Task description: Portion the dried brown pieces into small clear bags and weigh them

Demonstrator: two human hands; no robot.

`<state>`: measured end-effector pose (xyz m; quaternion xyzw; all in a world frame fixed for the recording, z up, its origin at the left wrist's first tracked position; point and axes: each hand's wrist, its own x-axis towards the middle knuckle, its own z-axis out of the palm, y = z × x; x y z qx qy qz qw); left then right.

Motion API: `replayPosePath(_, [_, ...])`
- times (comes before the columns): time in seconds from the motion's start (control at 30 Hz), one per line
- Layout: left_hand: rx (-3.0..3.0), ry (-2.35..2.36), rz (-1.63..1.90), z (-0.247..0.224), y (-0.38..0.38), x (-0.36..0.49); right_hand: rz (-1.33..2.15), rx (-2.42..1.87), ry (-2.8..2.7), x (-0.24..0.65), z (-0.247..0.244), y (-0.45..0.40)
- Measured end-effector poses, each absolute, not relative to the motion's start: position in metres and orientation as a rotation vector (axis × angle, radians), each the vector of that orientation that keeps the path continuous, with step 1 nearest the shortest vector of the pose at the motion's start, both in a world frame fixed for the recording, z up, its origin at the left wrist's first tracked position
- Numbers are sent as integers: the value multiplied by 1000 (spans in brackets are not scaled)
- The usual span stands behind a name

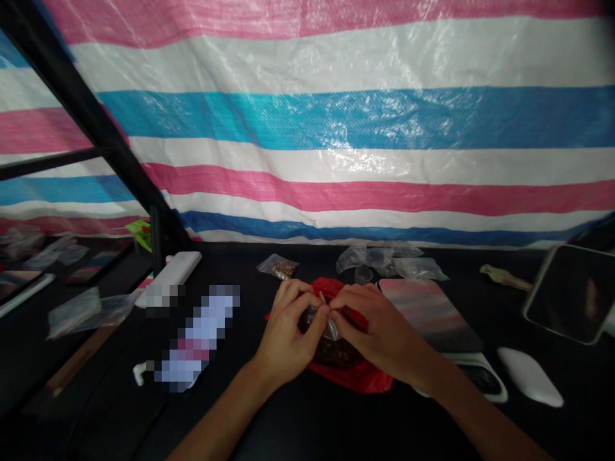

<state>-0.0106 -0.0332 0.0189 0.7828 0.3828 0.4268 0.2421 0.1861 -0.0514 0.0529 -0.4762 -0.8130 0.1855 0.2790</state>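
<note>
My left hand [289, 330] and my right hand [384, 330] meet at the middle of the black table. Both sets of fingers pinch the top of a small clear plastic bag [332, 330]. Directly beneath it lies an open red plastic bag [372, 382], with small dark brown pieces [336, 354] inside. My hands cover part of the red bag. What the clear bag holds is too dark to make out. Just beyond my left hand, another small clear bag filled with brown pieces [284, 267] rests on the table.
Right of my hands stands a scale with a shiny plate [430, 310]. Beside it are a smooth white object [530, 376] and a white-framed screen [569, 294]. Several empty clear bags [408, 267] lie behind. At left are a white bar [175, 275], a blurred-out object and a black frame post [156, 237].
</note>
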Motion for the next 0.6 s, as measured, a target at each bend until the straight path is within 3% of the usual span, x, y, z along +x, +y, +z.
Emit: replayPosePath(0.6, [2313,996,1267,26,-34,-17,289,-1324,-2138,174,49,-56])
